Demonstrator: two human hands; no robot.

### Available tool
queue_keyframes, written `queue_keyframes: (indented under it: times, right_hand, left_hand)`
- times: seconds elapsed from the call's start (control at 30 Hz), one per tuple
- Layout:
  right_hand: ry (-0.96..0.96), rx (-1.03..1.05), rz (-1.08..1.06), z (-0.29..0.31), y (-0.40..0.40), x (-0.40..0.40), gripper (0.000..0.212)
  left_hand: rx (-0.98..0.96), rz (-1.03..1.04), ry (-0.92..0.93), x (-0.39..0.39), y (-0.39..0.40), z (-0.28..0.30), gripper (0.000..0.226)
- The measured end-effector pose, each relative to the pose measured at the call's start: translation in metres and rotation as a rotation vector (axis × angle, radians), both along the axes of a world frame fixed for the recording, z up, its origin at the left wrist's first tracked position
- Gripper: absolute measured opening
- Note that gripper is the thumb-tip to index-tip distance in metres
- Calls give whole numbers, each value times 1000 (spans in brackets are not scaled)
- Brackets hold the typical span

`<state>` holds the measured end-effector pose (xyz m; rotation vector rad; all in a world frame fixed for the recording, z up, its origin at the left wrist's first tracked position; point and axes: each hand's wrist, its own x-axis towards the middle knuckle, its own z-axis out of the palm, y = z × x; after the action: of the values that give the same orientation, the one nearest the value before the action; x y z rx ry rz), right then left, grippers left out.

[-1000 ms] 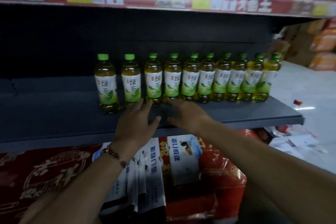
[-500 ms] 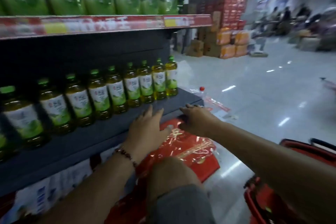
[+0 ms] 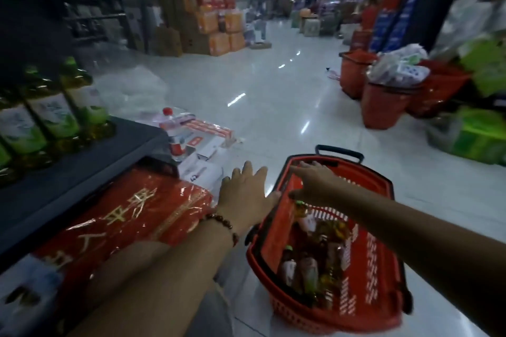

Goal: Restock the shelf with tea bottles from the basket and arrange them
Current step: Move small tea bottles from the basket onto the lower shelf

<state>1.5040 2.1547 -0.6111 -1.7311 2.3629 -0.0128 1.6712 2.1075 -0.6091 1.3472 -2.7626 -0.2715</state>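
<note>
Right hand [image 3: 317,186] over red basket [image 3: 383,268], tea bottles [image 3: 309,271] inside

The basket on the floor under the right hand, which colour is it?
The basket is red with a black handle, seen clearly in the head view.

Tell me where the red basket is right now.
The red basket sits on the floor at lower right in the head view, under the right hand, beside the left hand.
</note>
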Motion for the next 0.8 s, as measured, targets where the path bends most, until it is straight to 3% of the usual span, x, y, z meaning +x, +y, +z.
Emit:
queue_keyframes:
  times: [0.2, 0.33, 0.63, 0.8]
  right_hand:
    - [-87, 130, -208, -75, 32, -58, 76]
    - [-198, 179, -278, -133, 36, -73, 63]
    - [-264, 184, -428, -240, -4, -81, 97]
    - [-290, 158, -522, -274, -38, -87, 94]
  left_hand:
    - [32, -167, -77, -61, 15, -50, 66]
    - [64, -211, -83, -80, 11, -76, 65]
    - [111, -205, -121, -95, -19, -100, 76]
    - [131, -219, -129, -94, -40, -108, 76]
